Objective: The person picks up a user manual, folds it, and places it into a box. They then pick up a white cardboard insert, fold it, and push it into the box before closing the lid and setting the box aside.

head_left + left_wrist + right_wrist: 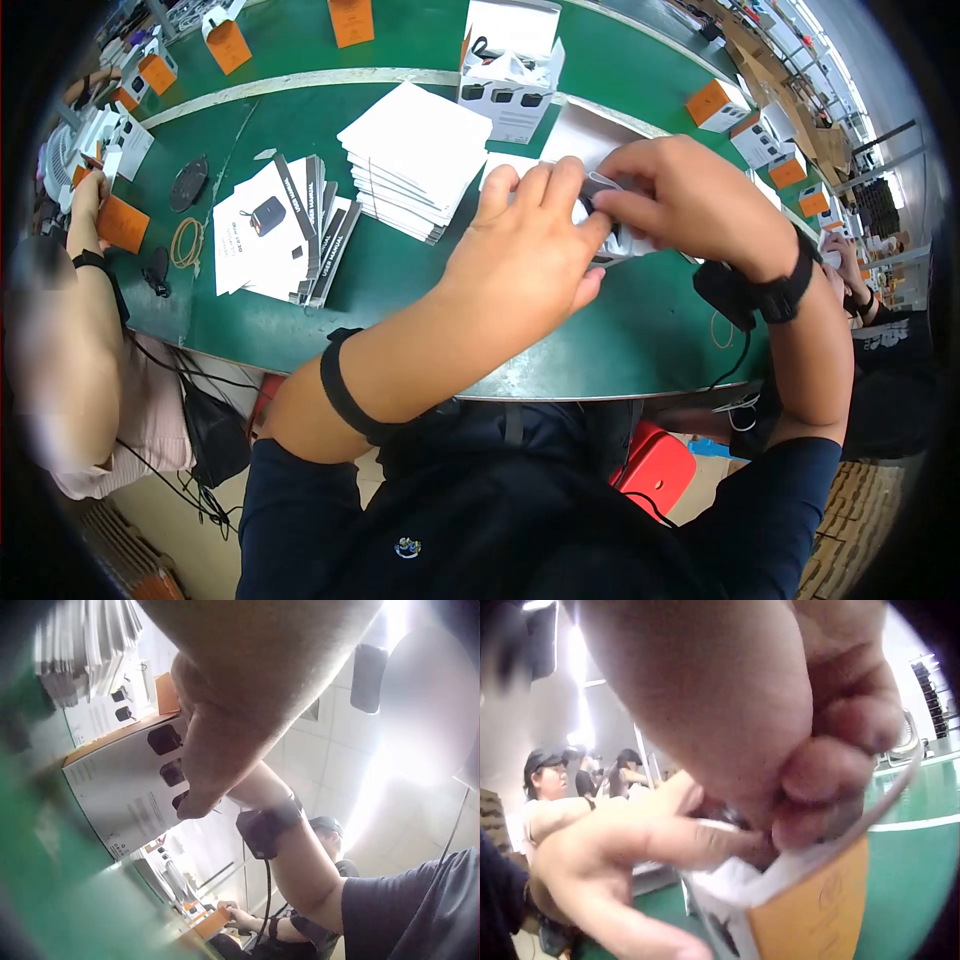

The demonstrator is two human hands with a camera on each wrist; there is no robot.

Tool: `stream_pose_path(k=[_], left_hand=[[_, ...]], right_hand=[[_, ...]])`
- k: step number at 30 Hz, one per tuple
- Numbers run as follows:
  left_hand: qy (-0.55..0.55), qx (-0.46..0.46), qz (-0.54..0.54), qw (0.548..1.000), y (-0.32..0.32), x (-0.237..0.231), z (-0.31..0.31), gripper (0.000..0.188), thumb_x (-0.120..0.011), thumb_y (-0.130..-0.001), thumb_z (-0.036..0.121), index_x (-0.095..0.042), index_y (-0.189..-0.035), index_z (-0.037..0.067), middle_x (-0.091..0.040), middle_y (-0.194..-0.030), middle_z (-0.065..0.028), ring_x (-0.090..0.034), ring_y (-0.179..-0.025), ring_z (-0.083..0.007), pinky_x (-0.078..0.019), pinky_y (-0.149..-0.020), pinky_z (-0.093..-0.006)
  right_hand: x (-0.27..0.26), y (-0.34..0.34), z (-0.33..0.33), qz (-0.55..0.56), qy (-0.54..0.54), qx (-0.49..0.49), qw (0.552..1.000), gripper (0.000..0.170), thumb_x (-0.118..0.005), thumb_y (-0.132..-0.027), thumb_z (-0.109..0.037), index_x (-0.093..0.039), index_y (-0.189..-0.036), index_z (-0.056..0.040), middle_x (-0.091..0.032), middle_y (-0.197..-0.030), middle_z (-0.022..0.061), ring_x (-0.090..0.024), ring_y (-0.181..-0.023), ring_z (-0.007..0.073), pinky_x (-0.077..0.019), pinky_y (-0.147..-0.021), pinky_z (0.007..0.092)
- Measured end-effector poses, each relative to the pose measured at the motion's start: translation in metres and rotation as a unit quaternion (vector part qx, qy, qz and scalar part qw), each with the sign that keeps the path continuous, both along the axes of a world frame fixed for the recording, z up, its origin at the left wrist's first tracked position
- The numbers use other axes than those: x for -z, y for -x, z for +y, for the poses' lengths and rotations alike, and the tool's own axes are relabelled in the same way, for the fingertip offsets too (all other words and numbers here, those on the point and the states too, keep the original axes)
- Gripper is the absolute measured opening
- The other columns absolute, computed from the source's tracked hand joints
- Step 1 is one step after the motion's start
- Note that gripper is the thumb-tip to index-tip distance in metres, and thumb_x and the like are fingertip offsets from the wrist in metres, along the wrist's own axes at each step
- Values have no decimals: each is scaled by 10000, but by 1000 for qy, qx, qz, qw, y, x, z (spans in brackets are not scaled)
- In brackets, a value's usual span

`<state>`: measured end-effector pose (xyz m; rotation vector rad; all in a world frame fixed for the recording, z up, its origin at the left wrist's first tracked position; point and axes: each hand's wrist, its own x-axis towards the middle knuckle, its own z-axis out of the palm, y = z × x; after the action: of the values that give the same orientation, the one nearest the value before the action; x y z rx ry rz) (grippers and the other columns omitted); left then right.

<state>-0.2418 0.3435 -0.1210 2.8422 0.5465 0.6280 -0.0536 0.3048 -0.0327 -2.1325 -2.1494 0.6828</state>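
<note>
An open white-and-orange box (124, 787) stands under both hands, with pictures of black devices on its white side. Its white flap (590, 132) leans back in the head view. My right hand (690, 195) has curled fingers and pinches a small dark grey piece (598, 184) at the box mouth; I cannot tell exactly what it is. My left hand (525, 250) lies over the near left part of the box. The left index finger (731, 847) reaches into the opening, while the thumb (671, 946) points away, outside the box. Crumpled white wrapping (628, 242) shows between the hands.
Left of the box are a stack of white booklets (415, 150) and a pile of user manuals (285, 230). Another open box (510, 95) stands behind. Rubber bands (187, 243) lie on the green table (390, 320). People work at both sides.
</note>
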Motion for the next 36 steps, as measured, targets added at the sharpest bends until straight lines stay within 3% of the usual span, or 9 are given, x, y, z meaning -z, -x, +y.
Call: stream_pose_path(k=[3,12,14,16,17,20,25,29,36], left_hand=[[2,-6,-4,1000,1,-1,-2,448,-802,-829,344,-711,-1216,137,-522,-1317,-172,-495,-1287,-303,-321,-1069,-507],[-8,28,-32,999,-4,6,5,407,-784,-853,316,-712,-1177,80,-500,-1386,-238,-514,-1315,-379,-292,-1166,-589],[39,40,-45,997,-4,7,12,396,-773,-863,241,-682,-1199,54,-487,-1414,-247,-561,-1250,-415,-390,-1124,-559],[86,47,-107,989,-5,3,15,393,-756,-868,192,-660,-1215,35,-498,-1410,-246,-579,-1221,-429,-429,-1093,-531],[144,53,-172,973,-6,1,17,393,-740,-873,143,-639,-1231,16,-509,-1405,-245,-597,-1192,-443,-469,-1063,-503],[22,17,-149,988,12,-8,29,408,-707,-875,66,-602,-1262,-10,-543,-1380,-250,-608,-1176,-454,-497,-1033,-453],[-40,-51,-122,990,27,6,41,291,-723,-884,42,-716,-1174,20,-715,-1038,-119,-643,-1000,-302,-475,-874,-409],[-96,-9,-89,991,5,7,37,282,-722,-891,97,-726,-1167,41,-701,-1065,-101,-627,-993,-270,-416,-860,-398],[-78,21,-58,995,6,11,38,229,-676,-916,78,-712,-1132,11,-640,-1086,-119,-606,-1081,-286,-431,-955,-405]], right_hand=[[20,-7,-4,-14,-139,-18,990,184,-656,-897,-191,-750,-911,-33,-697,-827,210,-673,-787,414,-540,-717,460],[36,-16,3,28,-66,-25,997,251,-589,-960,-211,-737,-885,-22,-678,-799,227,-648,-769,430,-526,-722,466],[33,-16,2,106,-35,5,994,363,-547,-1031,-287,-733,-912,2,-673,-818,245,-643,-767,414,-525,-743,452],[31,-23,-10,191,-30,19,981,370,-540,-1063,-293,-729,-997,19,-702,-852,200,-650,-738,323,-524,-731,392],[43,-29,-17,238,-143,41,960,321,-561,-1057,-259,-724,-1033,16,-708,-864,155,-638,-736,260,-516,-716,357],[70,-47,-49,266,-340,131,892,214,-606,-1044,-173,-710,-1110,2,-670,-837,36,-577,-725,88,-485,-666,255],[147,-56,-62,474,-255,278,796,275,-605,-1051,-179,-637,-1282,-34,-610,-843,-11,-546,-651,55,-453,-593,225],[165,-37,-45,529,-208,192,800,383,-619,-1052,-248,-597,-1374,-40,-683,-1033,15,-609,-696,76,-506,-639,229],[162,-29,-2,581,-103,137,796,391,-593,-1071,-342,-630,-1293,-22,-676,-923,1,-576,-652,50,-493,-607,220]])
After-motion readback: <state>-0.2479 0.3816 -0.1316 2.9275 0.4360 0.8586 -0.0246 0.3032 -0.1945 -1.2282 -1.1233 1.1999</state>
